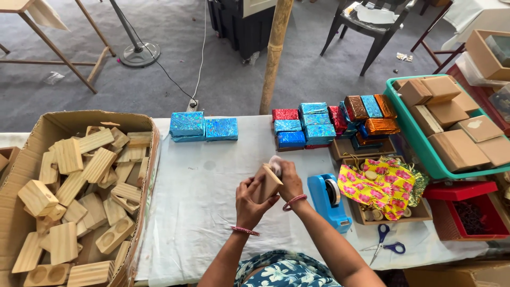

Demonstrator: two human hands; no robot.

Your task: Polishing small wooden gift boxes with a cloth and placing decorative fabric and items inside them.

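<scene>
While both hands meet over the white table cover [202, 212], the left hand [249, 204] wraps its fingers around a small wooden block [265, 183] and holds it tilted above the cloth, just left of the blue tape dispenser [329, 199]. Closed beside it, the right hand [289, 178] pinches a small white wad [275, 166] against the block's upper edge; what the wad is made of cannot be told. Each wrist carries a pink bangle.

Taking the tape dispenser as the landmark: touching its right side sits a tray covered by a yellow and pink floral cloth [380, 186]. Blue-handled scissors [383, 244] lie just to the right of its near end. Beyond it, at the far edge of the table, stacks of foil-wrapped boxes [319, 127] stand in blue, red and copper. Far to its left, 2 blue foil-wrapped boxes [204, 127] lie side by side, well apart from those stacks. Farther left again, a large cardboard carton [53, 125] holds many bare wooden blocks. To its upper right, a green tray [419, 154] carries plain brown boxes, and a red box [467, 212] sits below that tray
</scene>
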